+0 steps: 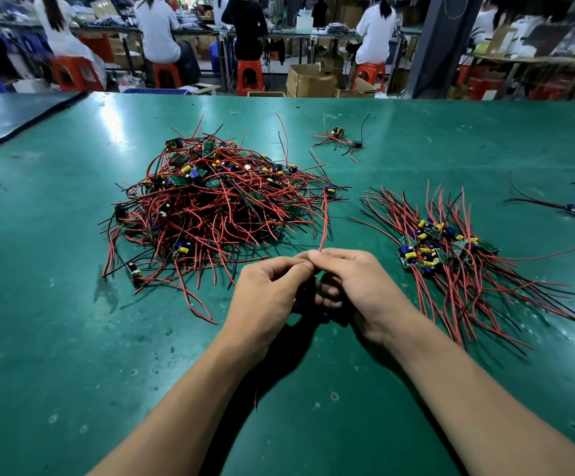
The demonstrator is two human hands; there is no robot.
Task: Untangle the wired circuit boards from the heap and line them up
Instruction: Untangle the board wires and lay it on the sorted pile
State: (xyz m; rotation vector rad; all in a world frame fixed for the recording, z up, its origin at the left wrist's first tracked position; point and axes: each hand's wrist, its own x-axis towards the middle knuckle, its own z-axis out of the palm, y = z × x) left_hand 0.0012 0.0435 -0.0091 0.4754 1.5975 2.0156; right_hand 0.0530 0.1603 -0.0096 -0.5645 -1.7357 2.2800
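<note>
Left hand (pixel 265 293) and right hand (pixel 358 286) meet fingertip to fingertip, both pinching one thin red wire (pixel 324 225), probably to draw its board out of the tangled heap of red-and-black-wired green circuit boards (pixel 210 204) at eleven o'clock. The sorted row of boards (pixel 450 255) lies at three o'clock, wires roughly parallel.

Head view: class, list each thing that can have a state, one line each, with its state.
heap: tangled, piled on the table.
lined-up boards: laid together, wires roughly parallel.
red wire: raised, its near end pinched.
left hand: pinches the red wire.
right hand: pinches the red wire.
far cluster: loose, apart from the heap.
</note>
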